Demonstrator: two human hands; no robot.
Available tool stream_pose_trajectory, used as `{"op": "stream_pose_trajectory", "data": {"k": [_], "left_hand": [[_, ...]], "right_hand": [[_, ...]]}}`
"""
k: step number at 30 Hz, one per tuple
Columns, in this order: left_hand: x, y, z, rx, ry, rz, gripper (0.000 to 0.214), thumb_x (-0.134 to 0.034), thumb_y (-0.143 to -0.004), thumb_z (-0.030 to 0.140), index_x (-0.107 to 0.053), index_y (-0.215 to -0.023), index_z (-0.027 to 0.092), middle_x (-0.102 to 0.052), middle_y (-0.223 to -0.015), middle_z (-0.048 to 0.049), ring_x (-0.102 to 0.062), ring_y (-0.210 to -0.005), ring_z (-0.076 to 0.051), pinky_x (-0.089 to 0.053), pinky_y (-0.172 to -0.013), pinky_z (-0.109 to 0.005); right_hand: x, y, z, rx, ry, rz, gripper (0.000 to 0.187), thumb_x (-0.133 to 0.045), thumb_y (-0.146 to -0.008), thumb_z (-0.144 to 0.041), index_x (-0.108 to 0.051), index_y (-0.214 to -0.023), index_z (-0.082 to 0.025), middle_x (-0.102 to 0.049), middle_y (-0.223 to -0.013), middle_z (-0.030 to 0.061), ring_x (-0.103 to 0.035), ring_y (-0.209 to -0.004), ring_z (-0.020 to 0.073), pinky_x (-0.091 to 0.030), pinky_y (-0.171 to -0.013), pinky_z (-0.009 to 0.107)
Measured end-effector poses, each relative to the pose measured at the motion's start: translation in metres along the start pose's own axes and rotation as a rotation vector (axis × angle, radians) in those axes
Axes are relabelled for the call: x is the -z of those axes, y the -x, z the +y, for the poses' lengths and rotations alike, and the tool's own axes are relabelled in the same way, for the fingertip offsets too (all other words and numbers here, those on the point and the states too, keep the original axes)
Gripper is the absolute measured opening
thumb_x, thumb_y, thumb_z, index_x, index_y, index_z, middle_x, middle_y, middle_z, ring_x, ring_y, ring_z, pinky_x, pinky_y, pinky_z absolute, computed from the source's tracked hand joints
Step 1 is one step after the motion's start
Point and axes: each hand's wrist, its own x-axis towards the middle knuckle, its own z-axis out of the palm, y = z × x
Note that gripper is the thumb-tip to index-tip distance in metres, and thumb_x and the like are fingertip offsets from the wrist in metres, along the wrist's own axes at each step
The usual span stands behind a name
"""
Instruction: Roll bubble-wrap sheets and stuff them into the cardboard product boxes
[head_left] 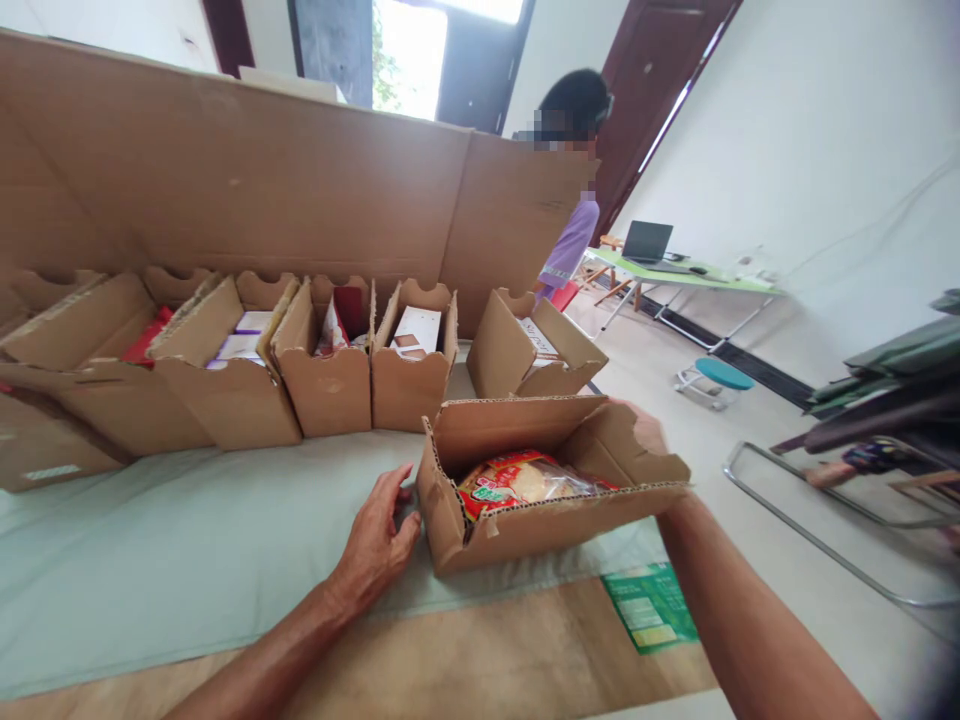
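Note:
An open-topped cardboard box (525, 535) sits nearest me on the pale green cloth, slightly askew. Inside it lies a red and clear snack packet (517, 482) with pale round food showing. My right hand (646, 428) is around the box's right end, gripping it; most of its fingers are hidden behind the cardboard. Beside the left end, my left hand (384, 530) holds nothing, its thumb and fingers apart and slightly bent. Behind stands a row of similar boxes, including one with a white carton (417, 330) and one turned at an angle (510, 350).
A tall cardboard panel (262, 180) rises behind the row. The pale green cloth (225, 540) covers part of the wooden table (450, 660), where a green printed sheet (651, 605) lies. A person in a purple top (574, 240), a laptop table and a blue stool (722, 374) are beyond.

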Motion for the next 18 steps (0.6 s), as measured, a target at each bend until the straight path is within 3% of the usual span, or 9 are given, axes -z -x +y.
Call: {"op": "stream_pose_trajectory", "data": {"k": [3,6,8,10,12,15,18], "left_hand": [[0.015,-0.009,0.002,-0.022,-0.138,0.007,0.062,-0.053,-0.086,0.021,-0.048,-0.147,0.019,-0.06,-0.138,-0.0144,-0.063,-0.116,-0.026,-0.057,-0.092,-0.041],[0.033,-0.022,0.002,-0.076,-0.358,-0.037,0.06,-0.058,-0.083,0.023,-0.053,-0.143,0.017,-0.056,-0.146,-0.0163,-0.054,-0.133,-0.032,-0.045,-0.112,-0.052],[0.041,-0.028,-0.002,-0.091,-0.491,-0.061,0.059,-0.06,-0.084,0.025,-0.054,-0.142,0.015,-0.054,-0.149,-0.0179,-0.049,-0.138,-0.036,-0.041,-0.115,-0.056],[0.045,-0.032,-0.009,-0.095,-0.58,-0.051,0.057,-0.06,-0.086,0.026,-0.055,-0.141,0.013,-0.054,-0.149,-0.0197,-0.049,-0.138,-0.037,-0.042,-0.114,-0.056],[0.045,-0.032,-0.019,-0.107,-0.629,-0.021,0.053,-0.06,-0.088,0.027,-0.057,-0.139,0.011,-0.055,-0.147,-0.0213,-0.049,-0.139,-0.038,-0.042,-0.114,-0.056],[0.042,-0.03,-0.03,-0.144,-0.622,0.023,0.05,-0.058,-0.089,0.028,-0.059,-0.137,0.011,-0.057,-0.145,-0.0216,-0.048,-0.139,-0.037,-0.041,-0.115,-0.058],[0.04,-0.029,-0.034,-0.14,-0.582,0.042,0.049,-0.057,-0.088,0.025,-0.06,-0.135,0.012,-0.059,-0.143,-0.0206,-0.049,-0.138,-0.037,-0.04,-0.115,-0.057]], "right_hand": [[0.025,-0.003,-0.036,0.071,-0.128,0.125,0.017,-0.06,-0.093,-0.025,-0.07,-0.103,-0.015,-0.073,-0.105,0.0105,-0.072,-0.097,0.0226,-0.06,-0.079,0.033],[0.024,0.0,-0.092,0.273,-0.296,-0.001,0.019,-0.07,-0.082,-0.031,-0.072,-0.096,-0.018,-0.075,-0.101,0.0092,-0.072,-0.096,0.023,-0.06,-0.072,0.03],[0.003,-0.002,-0.133,0.278,-0.304,-0.223,0.024,-0.077,-0.08,-0.032,-0.072,-0.099,-0.018,-0.074,-0.106,0.011,-0.072,-0.099,0.025,-0.061,-0.071,0.03],[-0.029,-0.009,-0.168,0.117,-0.221,-0.424,0.028,-0.076,-0.085,-0.033,-0.07,-0.106,-0.017,-0.071,-0.119,0.0156,-0.069,-0.108,0.0281,-0.063,-0.075,0.033],[-0.064,-0.021,-0.19,-0.052,-0.146,-0.53,0.034,-0.072,-0.091,-0.038,-0.067,-0.114,-0.014,-0.066,-0.128,0.0229,-0.067,-0.113,0.0331,-0.064,-0.078,0.041],[-0.106,-0.038,-0.203,-0.213,-0.126,-0.65,0.044,-0.068,-0.095,-0.045,-0.062,-0.126,-0.014,-0.068,-0.123,0.0238,-0.068,-0.108,0.0358,-0.063,-0.08,0.051],[-0.131,-0.048,-0.202,-0.276,-0.192,-0.811,0.036,-0.057,-0.102,-0.046,-0.063,-0.124,-0.018,-0.073,-0.113,0.0157,-0.069,-0.104,0.0322,-0.062,-0.081,0.048]]}}
